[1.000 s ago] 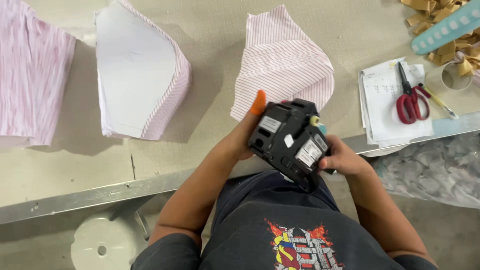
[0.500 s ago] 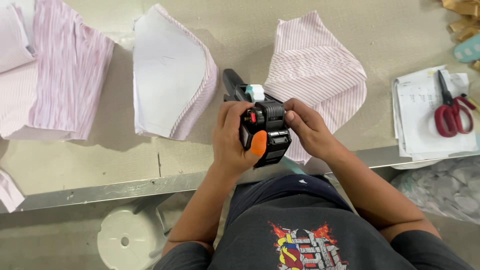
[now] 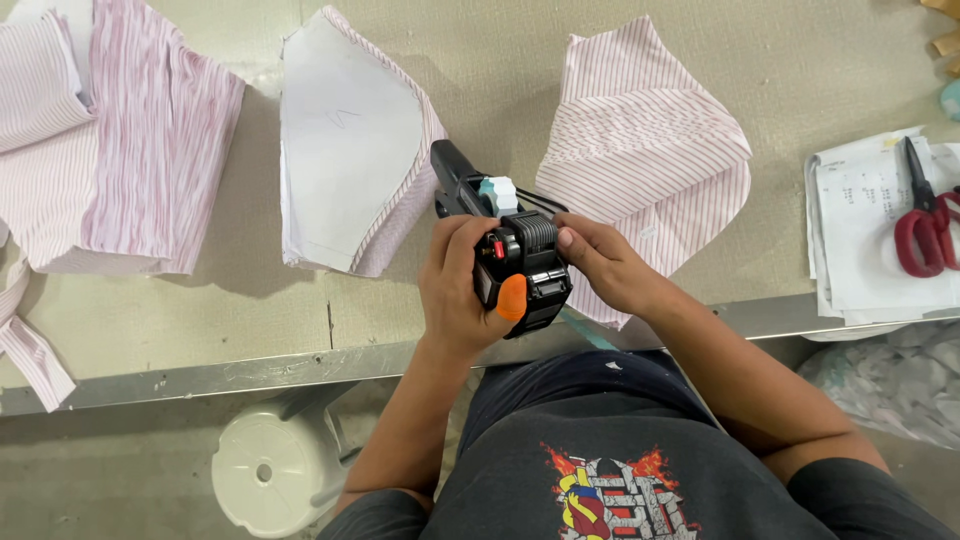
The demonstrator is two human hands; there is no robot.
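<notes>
A black hand-held label gun (image 3: 510,255) with a pale blue roll on top is held over the table's front edge. My left hand (image 3: 458,290) wraps around its body, thumb with an orange cover on the near end. My right hand (image 3: 600,265) grips the gun's right side with its fingertips. A stack of pink-striped cut fabric pieces topped with a white paper pattern (image 3: 350,150) lies just left of the gun. Another striped fabric stack (image 3: 645,150) lies to its right.
More pink-striped fabric stacks (image 3: 120,150) sit at far left. Red-handled scissors (image 3: 925,225) rest on papers (image 3: 860,240) at right. The beige table (image 3: 500,60) has a metal front edge (image 3: 250,370). A white plastic stool (image 3: 275,470) stands below.
The label gun has been turned over in my hands: its white labelled underside faced up a second ago, now its top and roll face up. The view shifted right.
</notes>
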